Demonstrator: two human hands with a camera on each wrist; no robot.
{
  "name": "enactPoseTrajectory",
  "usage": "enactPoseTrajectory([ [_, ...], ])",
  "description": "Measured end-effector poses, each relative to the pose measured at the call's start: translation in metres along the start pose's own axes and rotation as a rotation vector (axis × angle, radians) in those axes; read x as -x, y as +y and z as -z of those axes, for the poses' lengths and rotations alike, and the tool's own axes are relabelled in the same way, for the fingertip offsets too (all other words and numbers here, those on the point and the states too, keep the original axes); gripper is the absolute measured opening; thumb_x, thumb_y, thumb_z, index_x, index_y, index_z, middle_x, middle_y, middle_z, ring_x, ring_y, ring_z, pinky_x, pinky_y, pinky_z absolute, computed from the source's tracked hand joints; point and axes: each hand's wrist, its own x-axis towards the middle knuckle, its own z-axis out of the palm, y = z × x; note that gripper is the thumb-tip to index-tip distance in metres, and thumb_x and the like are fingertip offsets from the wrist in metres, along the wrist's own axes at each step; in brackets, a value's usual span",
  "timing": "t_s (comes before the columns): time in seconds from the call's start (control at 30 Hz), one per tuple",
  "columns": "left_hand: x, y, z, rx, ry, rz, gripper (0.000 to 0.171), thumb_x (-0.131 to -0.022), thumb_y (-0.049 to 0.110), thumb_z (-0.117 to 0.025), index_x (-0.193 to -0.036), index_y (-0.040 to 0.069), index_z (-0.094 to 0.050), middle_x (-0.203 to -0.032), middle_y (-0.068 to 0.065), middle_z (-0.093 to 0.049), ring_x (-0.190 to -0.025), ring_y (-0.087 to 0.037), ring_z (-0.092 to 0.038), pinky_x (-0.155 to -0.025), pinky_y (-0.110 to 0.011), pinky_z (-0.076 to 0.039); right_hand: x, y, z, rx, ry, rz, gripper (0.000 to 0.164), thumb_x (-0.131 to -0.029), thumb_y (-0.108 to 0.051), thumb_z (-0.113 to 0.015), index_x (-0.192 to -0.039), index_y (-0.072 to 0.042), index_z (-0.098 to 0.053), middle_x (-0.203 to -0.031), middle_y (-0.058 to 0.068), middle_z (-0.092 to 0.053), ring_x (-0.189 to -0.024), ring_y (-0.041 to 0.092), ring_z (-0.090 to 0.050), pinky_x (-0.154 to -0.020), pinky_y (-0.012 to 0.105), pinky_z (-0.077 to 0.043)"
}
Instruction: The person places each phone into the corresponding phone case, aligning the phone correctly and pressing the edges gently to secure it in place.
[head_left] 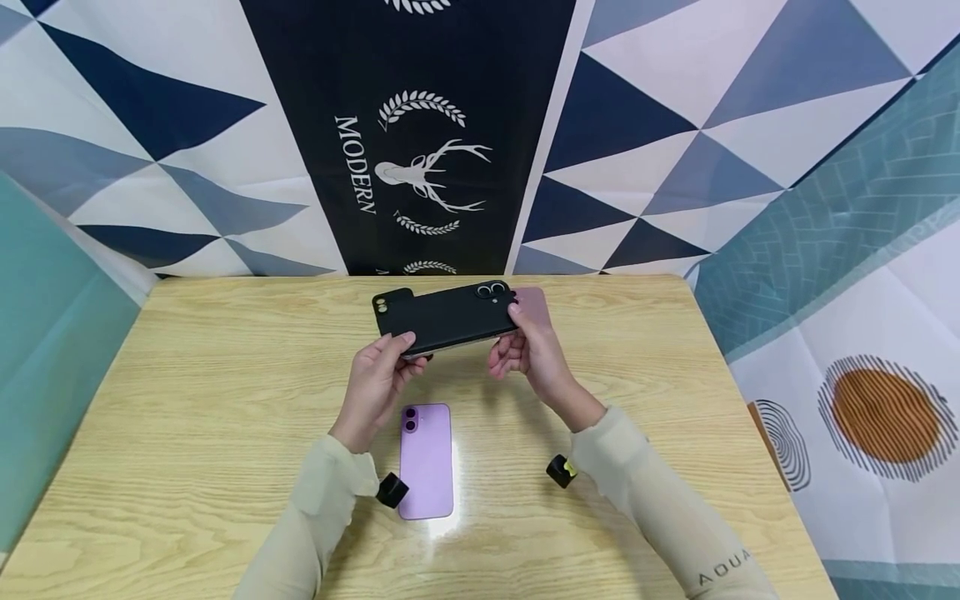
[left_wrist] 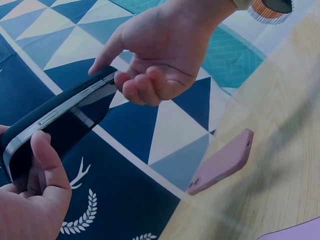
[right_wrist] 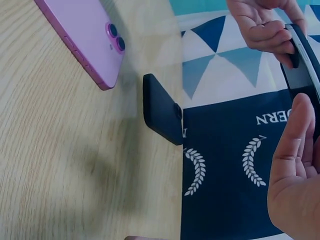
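Presently, the black-backed phone is held raised off the worktop, beyond the lilac phone, the landmark for this report. Its silver side, with buttons, shows in the left wrist view. The left hand pinches its left end, thumb on the back and fingers beneath. The right hand grips its right end, thumb at the corner by the lenses, other fingers curled below.

The lilac phone lies flat, lenses up, upper left, its long edges running away from the person. A strip of wood separates its far short edge from the held phone. Both forearms flank it: the left one near, the right one well apart, leaving a wider gap on that side. In the head view, a black block at the left wrist overlaps its left long edge.

Beyond the lilac phone and slightly left sits a black slab, partly covered by the held phone in the head view. Beyond and right sits a pink slab. Both are near the worktop's far edge, where a printed cloth begins. Whether either slab is a phone or a case cannot be determined.
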Motion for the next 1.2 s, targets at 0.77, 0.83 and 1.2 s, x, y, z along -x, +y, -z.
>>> enactPoseTrajectory([
  [0.77,-0.0019,0.0028,0.0007,0.029,0.037,-0.020,0.019,-0.089,0.016,-0.049,-0.075,0.008,-0.060,-0.068,0.000,-0.063,-0.057,-0.005,-0.057,-0.055,-0.014,-0.049,0.0054,0.0038,-0.0064,0.079,0.046,0.101,0.060,-0.096,-0.033,-0.031,-0.047,0.001,-0.029,-0.043,0.001,-0.048,-0.033,0.012,-0.040,-0.032,0.022,-0.033],
  [0.83,-0.0017,0.0032,0.0006,0.023,0.040,-0.017,0.019,-0.090,0.016,-0.049,-0.075,0.008,-0.060,-0.068,0.000,-0.063,-0.057,-0.005,-0.057,-0.055,-0.014,-0.049,0.0059,0.0046,-0.0064,0.086,0.048,0.110,0.059,-0.096,-0.033,-0.030,-0.048,0.002,-0.028,-0.043,0.001,-0.047,-0.033,0.012,-0.039,-0.032,0.022,-0.031],
  [1.2,-0.0024,0.0010,0.0021,0.005,0.008,0.003,0.020,-0.090,0.017,-0.049,-0.076,0.008,-0.060,-0.067,0.000,-0.063,-0.057,-0.005,-0.056,-0.056,-0.014,-0.049,0.0084,0.0048,-0.0070,-0.003,0.052,0.116,0.053,-0.096,-0.023,-0.029,-0.047,-0.005,-0.034,-0.040,-0.001,-0.047,-0.030,0.009,-0.041,-0.029,0.021,-0.031],
])
